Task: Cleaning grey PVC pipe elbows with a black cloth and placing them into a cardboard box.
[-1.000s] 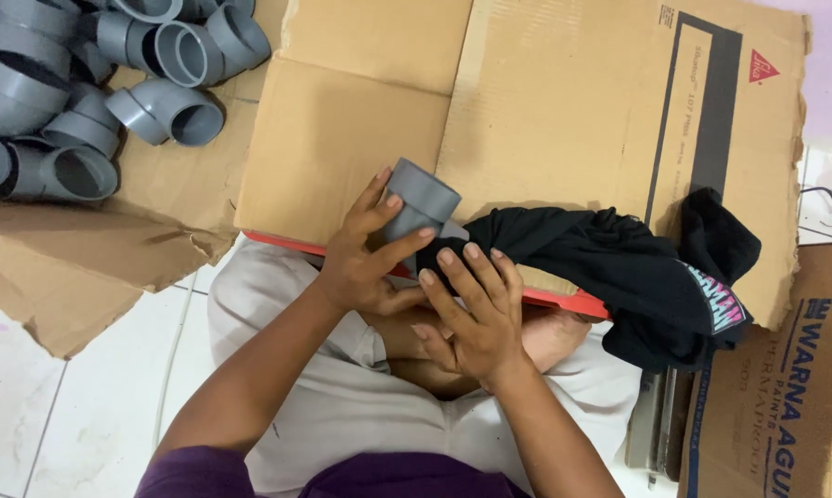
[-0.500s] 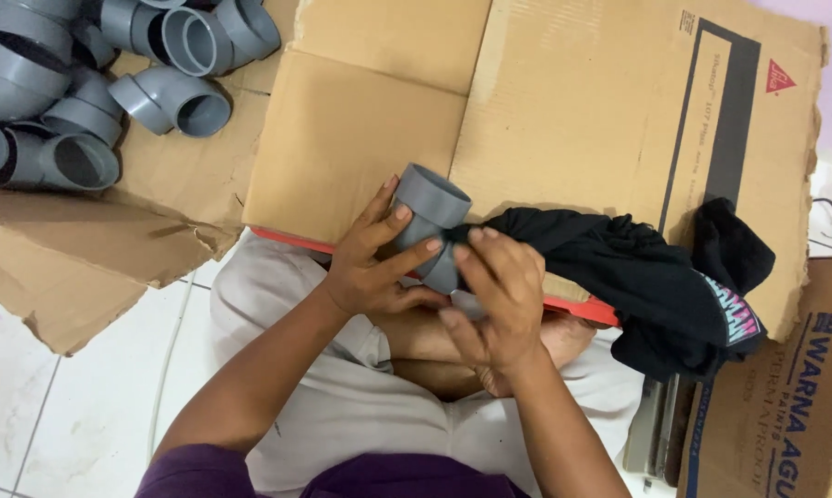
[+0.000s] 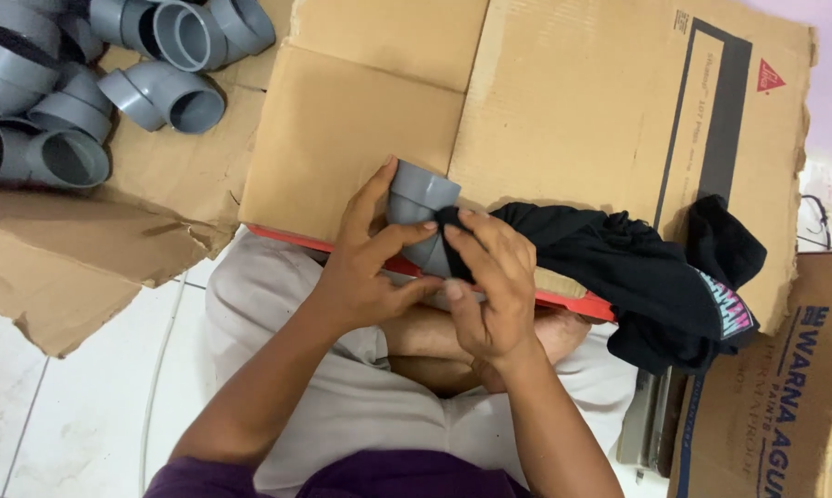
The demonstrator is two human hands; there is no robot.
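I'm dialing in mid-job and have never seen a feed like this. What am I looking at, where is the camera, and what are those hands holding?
There is no machine here: these are a person's two bare hands. The single camera sits on the person's head and looks down, so the arms come in from the bottom edge and the lap shows below.

The left hand and the right hand together grip a grey pipe elbow. The right hand also presses a black cloth against the fitting; the rest of the cloth trails off to the right.

Under the hands lies flattened cardboard, spread over a white tiled floor. At the top left sits a pile of more grey fittings. A printed carton stands at the lower right.
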